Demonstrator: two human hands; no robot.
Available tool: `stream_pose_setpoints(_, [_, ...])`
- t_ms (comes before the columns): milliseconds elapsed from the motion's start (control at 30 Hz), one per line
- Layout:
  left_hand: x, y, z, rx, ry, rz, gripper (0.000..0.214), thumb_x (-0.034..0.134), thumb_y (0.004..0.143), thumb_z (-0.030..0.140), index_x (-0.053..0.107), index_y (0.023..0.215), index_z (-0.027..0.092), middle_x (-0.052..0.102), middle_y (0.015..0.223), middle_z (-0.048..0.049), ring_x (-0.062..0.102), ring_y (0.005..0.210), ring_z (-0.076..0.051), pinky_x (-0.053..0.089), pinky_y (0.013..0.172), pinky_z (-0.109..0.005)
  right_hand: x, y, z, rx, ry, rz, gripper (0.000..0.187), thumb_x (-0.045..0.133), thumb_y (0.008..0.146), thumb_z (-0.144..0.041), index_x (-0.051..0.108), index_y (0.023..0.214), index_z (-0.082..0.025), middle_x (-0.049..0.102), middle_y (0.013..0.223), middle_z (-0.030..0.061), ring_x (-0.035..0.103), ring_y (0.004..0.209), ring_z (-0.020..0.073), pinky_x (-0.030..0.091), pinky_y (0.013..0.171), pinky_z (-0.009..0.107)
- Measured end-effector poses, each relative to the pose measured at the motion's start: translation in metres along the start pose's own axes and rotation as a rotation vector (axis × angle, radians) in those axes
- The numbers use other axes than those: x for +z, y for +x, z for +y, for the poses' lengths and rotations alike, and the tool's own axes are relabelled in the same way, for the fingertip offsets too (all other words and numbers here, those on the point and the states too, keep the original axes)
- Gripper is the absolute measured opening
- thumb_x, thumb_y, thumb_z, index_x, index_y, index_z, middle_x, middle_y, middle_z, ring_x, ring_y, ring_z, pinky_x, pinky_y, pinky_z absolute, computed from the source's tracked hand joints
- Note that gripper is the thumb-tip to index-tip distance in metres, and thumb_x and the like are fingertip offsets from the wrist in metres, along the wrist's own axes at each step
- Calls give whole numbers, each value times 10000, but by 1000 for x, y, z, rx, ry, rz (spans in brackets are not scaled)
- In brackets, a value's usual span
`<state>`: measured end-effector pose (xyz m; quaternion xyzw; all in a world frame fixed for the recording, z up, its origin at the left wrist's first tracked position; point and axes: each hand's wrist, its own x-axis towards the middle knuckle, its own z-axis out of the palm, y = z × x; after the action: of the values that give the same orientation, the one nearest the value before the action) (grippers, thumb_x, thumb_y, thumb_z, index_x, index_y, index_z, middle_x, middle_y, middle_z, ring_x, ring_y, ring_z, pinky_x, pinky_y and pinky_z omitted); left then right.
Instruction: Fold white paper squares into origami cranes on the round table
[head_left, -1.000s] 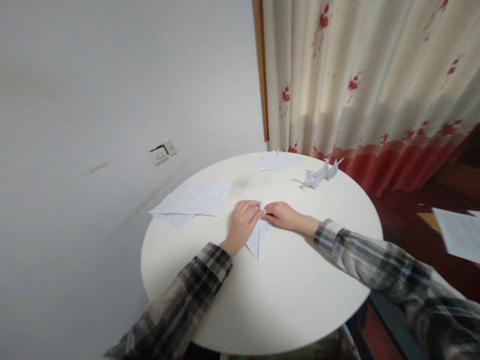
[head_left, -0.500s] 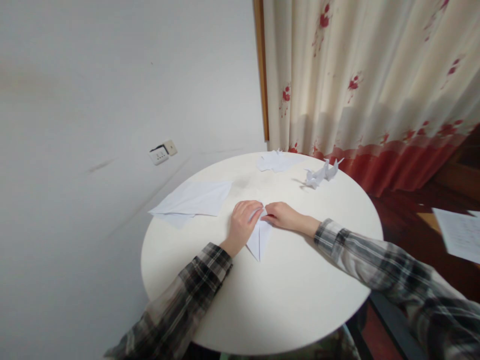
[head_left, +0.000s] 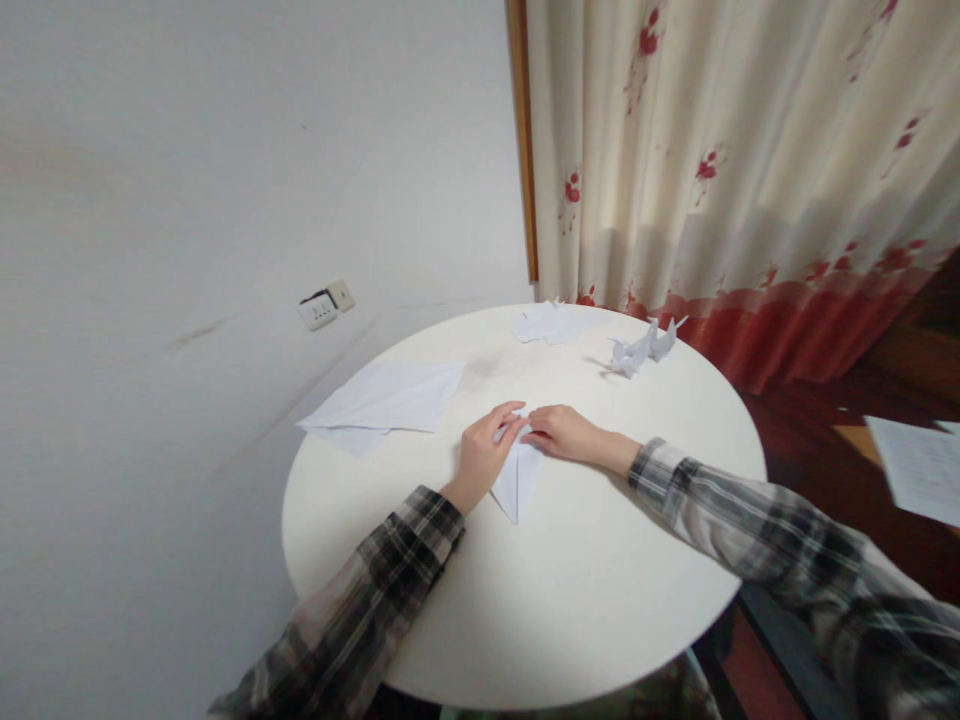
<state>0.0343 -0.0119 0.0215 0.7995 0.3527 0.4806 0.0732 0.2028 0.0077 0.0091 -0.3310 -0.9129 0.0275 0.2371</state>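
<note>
A folded sheet of white paper [head_left: 516, 487] lies on the round white table [head_left: 480, 610], its narrow point toward me and a crease running down its middle. My left hand [head_left: 486, 450] is closed on the paper's upper left part, thumb and fingers pinching near the far end. From the other side my right hand [head_left: 562, 432] grips the upper right part, fingers bent. Both sets of fingertips nearly meet at the top and hide that end of the paper.
Larger white sheets [head_left: 390, 395] lie at the table's left. Folded paper figures [head_left: 637, 350] stand at the back right, and more paper pieces [head_left: 553, 322] lie at the far edge. A wall socket [head_left: 318, 311] is at left, a floral curtain [head_left: 720, 200] behind. Printed sheets [head_left: 911, 465] lie off to the right.
The fingers of my left hand have lifted and parted slightly from the thumb. The paper's near point has shifted a touch to the left. My right hand has hardly moved.
</note>
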Motion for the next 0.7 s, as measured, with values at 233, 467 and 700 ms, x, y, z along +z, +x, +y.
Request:
stream_pose_setpoints(233, [-4, 0, 4, 31, 41, -18, 197, 451, 843, 259, 598, 744, 172, 660, 704, -7, 616, 667, -119, 485, 641, -221, -1, 0, -2, -16, -26, 7, 274, 423, 869, -326, 585, 755, -137, 593, 718, 68, 520, 680, 134, 344, 636, 230])
stream_pose_setpoints(467, [-2, 0, 2, 53, 64, 15, 120, 526, 802, 253, 607, 759, 175, 669, 730, -1, 620, 676, -118, 483, 657, -223, -1, -1, -4, -20, -19, 10, 236, 429, 866, -290, 586, 774, -140, 608, 737, 67, 524, 686, 133, 340, 641, 229])
stream_pose_setpoints(700, [-2, 1, 0, 40, 32, 18, 106, 553, 785, 263, 618, 775, 181, 671, 758, -4, 616, 706, -121, 483, 691, -236, 1, -2, -3, 43, -1, 20, 188, 487, 827, -295, 568, 759, -140, 580, 705, 46, 502, 667, 128, 337, 631, 224])
